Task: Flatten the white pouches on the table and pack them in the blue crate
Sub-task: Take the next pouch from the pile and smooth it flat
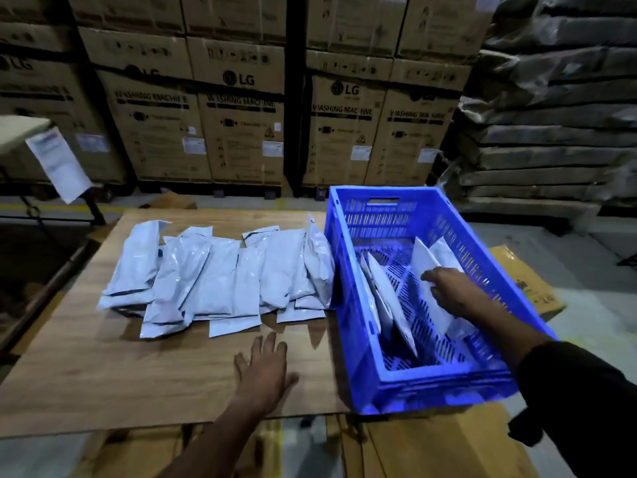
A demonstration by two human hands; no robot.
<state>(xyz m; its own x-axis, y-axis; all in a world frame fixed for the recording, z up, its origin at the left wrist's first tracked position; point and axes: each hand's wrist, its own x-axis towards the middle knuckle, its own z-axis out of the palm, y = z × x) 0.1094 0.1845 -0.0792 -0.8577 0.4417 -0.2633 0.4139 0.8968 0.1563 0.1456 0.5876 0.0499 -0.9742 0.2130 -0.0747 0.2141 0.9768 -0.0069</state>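
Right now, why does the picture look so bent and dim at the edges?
Head view: the wide lens bows the cardboard boxes and stretches the blue crate; the corners darken; the light falls mostly on the white pouches and the table; the left hand is slightly blurred.

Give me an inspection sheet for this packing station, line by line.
Surface: wooden board as table, bare at the front.
Job's things: white pouches overlapping in a heap beside the blue crate; a few pouches in the crate, leaning on edge.
Clutter: nothing seen.
Hands: left hand flat on the board, fingers spread; right hand inside the crate, on a pouch.
Cables: nothing seen.
Surroundings: stacked washing machine cartons behind; wrapped stacks at right.
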